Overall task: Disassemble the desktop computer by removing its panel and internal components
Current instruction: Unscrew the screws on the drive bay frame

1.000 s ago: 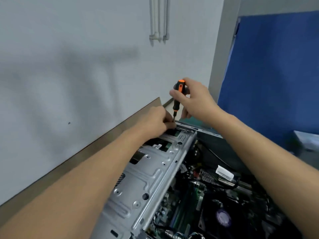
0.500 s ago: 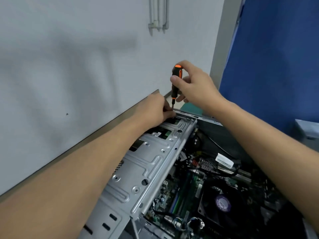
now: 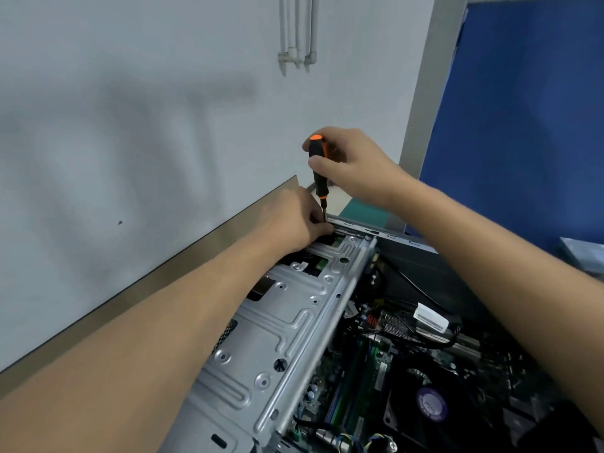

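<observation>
Sitting open below you, the desktop computer (image 3: 408, 263) has its grey drive cage (image 3: 287, 322) along the left, with the motherboard (image 3: 359, 371) and fan (image 3: 431, 403) to the right. The screwdriver (image 3: 317, 171) stands near upright, tip down at the cage's far corner. Your right hand (image 3: 356, 168) grips the orange-black handle, above the case. Your left hand (image 3: 294, 220) is bunched at that corner, fingers curled against the shaft tip; can't tell if they pinch anything. White wall (image 3: 130, 125) behind.

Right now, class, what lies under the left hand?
The drive cage runs beneath the left hand; the screwdriver shaft descends to its fingers. The tip and any screw are covered.
</observation>
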